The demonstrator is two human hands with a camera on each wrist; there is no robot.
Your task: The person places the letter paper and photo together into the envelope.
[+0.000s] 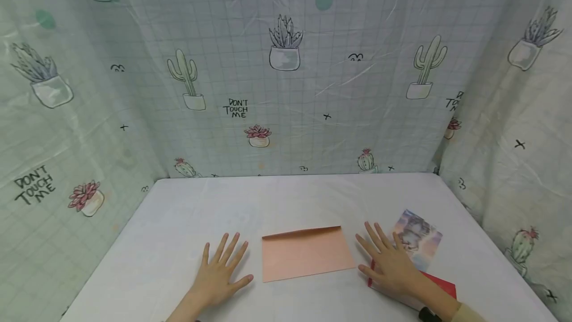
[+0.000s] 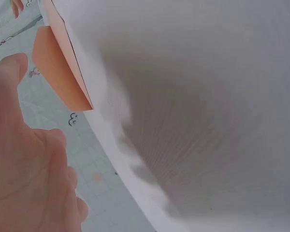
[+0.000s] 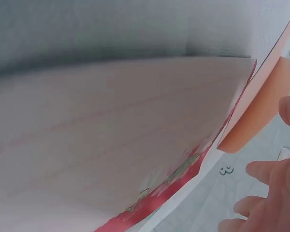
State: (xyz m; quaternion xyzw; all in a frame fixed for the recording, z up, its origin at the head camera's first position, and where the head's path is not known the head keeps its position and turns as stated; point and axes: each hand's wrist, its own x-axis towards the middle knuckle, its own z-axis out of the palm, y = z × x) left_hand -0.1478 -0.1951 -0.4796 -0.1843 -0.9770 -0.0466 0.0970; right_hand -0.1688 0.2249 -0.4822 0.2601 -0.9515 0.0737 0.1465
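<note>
An orange-pink envelope point(image 1: 308, 257) lies on the white table between the two hands, its darker flap point(image 2: 63, 72) raised along the far edge. To its left, my left hand point(image 1: 217, 275) is spread with straight fingers and holds nothing. On the other side my right hand point(image 1: 393, 267) spreads its fingers above a red-edged card point(image 3: 111, 135) with faint ruled lines, covering part of it in the head view. Just beyond those fingers lies a picture card point(image 1: 418, 238) with a grey animal-like figure on pastel purple and orange; its near end overlaps the red-edged card.
The white table point(image 1: 201, 202) has its far edge against a hanging cloth point(image 1: 286, 93) printed with cacti and succulents. More of this cloth hangs at the left and right sides. A black band point(image 1: 429, 315) shows at the right wrist, by a yellowish sleeve point(image 1: 466, 313).
</note>
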